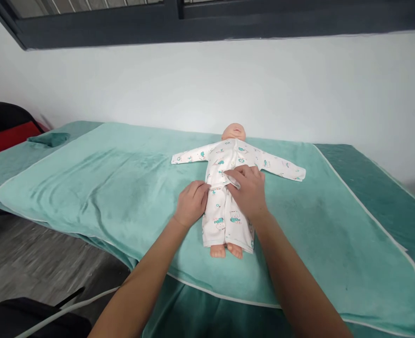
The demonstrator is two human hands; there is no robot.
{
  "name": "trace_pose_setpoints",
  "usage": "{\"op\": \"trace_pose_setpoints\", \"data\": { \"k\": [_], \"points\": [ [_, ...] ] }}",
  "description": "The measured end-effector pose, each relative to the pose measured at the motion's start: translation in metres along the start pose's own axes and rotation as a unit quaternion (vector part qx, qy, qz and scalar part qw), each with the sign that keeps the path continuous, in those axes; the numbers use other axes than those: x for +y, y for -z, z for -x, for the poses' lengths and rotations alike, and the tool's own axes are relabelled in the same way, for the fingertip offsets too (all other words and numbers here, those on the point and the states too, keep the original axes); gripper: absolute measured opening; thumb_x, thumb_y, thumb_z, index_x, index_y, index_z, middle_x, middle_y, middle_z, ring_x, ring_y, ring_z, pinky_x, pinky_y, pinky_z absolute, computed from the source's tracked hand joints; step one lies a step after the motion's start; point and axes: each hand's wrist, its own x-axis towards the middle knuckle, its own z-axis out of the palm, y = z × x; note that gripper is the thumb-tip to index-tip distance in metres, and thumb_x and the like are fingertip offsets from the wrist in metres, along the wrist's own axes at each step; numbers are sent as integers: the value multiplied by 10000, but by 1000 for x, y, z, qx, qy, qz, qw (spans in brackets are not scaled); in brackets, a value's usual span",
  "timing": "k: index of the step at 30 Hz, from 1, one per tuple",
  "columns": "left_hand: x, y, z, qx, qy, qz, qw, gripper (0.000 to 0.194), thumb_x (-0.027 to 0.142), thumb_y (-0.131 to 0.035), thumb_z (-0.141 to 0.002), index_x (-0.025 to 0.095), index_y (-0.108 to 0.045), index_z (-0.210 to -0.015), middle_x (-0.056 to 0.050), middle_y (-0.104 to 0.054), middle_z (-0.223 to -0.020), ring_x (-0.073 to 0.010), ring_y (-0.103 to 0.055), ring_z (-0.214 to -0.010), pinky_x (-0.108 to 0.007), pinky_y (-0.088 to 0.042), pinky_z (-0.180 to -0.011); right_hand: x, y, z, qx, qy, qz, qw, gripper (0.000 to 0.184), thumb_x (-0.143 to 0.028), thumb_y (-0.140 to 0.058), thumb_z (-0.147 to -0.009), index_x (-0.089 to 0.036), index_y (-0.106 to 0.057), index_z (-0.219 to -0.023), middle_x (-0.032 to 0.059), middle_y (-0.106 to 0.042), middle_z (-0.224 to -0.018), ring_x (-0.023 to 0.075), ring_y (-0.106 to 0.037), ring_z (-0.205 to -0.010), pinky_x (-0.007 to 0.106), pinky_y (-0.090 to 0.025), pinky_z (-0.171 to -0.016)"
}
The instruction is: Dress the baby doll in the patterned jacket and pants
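A baby doll (234,131) lies on its back, head toward the wall and bare feet toward me. It wears a white baby shirt (219,162) with a teal and red print, both sleeves spread out sideways, and matching baby pants (214,225). At the waist, my left hand (192,202) has its fingers closed on the shirt's hem at the doll's left-hand side in the view. My right hand (248,190) pinches the lower front edge of the shirt and lifts a fold of it. The fingertips of both hands are partly hidden.
A mint green sheet (130,188) with white piping covers the bed, over a darker green cover (369,178). Behind stand a white wall (207,84) and a dark window frame (207,23). A red and black chair (6,131) is at left; a pale cable (70,307) runs lower left.
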Motion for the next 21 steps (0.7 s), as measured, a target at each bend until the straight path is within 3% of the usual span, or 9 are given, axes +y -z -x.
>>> {"op": "trace_pose_setpoints", "data": {
  "k": [3, 8, 12, 16, 21],
  "points": [
    [0, 0, 0, 12, 8, 12, 1000, 188, 108, -505, -956, 189, -602, -1096, -81, -672, -964, -189, -650, -857, -309, -517, -747, 5, 0, 1, 13, 22, -59, 998, 251, -92, -581, -865, -261, -751, -938, 33, -652, -925, 228, -543, -917, 406, -373, -867],
    [-1, 1, 1, 14, 27, 21, 999, 177, 102, -518, -931, 198, -586, -1064, -71, -664, -940, -177, -640, -845, -296, -518, -732, 9, 3, 10, 22, 30, -115, 993, 251, -53, -551, -843, -235, -724, -835, 27, -635, -891, 208, -541, -868, 403, -389, -848],
    [-1, 4, 2, -4, 26, 58, 998, 185, 80, -494, -919, 193, -591, -1027, -64, -659, -896, -174, -618, -810, -296, -504, -711, 9, 4, 14, 37, 33, -156, 987, 270, -34, -536, -841, -235, -712, -882, 26, -653, -921, 210, -593, -899, 412, -421, -850],
    [-1, 4, 2, -7, 62, 74, 995, 196, 87, -481, -930, 186, -600, -1049, -60, -660, -894, -169, -616, -805, -289, -488, -708, 7, 5, 18, 90, 16, -224, 970, 287, -40, -544, -881, -244, -695, -1014, 42, -664, -1002, 201, -642, -939, 378, -495, -802],
    [-4, 1, 2, -14, 113, 65, 991, 203, 109, -460, -927, 198, -608, -1034, -36, -652, -867, -155, -603, -751, -274, -453, -680, 2, 9, 20, 103, 44, -198, 974, 226, -67, -609, -903, -250, -674, -1020, 25, -707, -968, 195, -636, -930, 376, -502, -833]
  ]
}}
